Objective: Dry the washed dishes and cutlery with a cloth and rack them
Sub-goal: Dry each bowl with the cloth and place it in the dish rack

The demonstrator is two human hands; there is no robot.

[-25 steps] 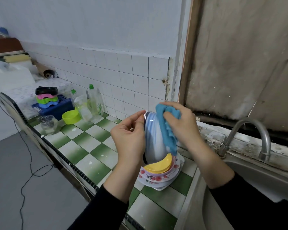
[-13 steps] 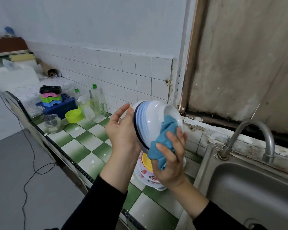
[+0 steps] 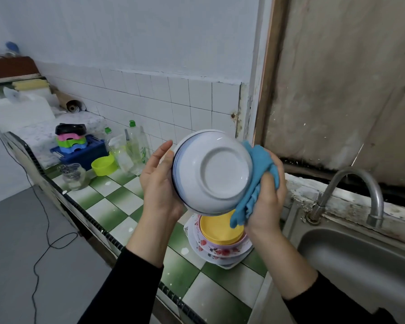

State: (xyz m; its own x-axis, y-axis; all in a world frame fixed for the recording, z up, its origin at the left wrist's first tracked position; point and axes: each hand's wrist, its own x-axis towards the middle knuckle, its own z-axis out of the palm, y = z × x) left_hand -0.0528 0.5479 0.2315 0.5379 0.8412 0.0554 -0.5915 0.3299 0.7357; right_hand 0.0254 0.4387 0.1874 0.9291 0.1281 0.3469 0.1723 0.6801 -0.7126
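Observation:
A white bowl point(image 3: 212, 171) with a blue rim band is held up in front of me, its underside and foot ring facing the camera. My left hand point(image 3: 159, 181) cups its left edge, thumb up along the rim. My right hand point(image 3: 268, 197) grips a blue cloth point(image 3: 255, 181) and presses it against the bowl's right side. Below the bowl sits a stack of washed dishes point(image 3: 220, 244): a yellow bowl on top of flowered plates. A blue rack point(image 3: 84, 153) with coloured bowls stands far left on the counter.
The green-and-white tiled counter point(image 3: 117, 202) runs left. On it stand a lime bowl point(image 3: 103, 166), a glass jar point(image 3: 74, 176) and detergent bottles point(image 3: 136, 146). A steel sink point(image 3: 365, 260) with a curved tap point(image 3: 351, 192) lies to the right. A cable trails on the floor.
The bowl has been turned so its underside faces me. My right hand with the cloth moved from the bowl's lower front to its right side.

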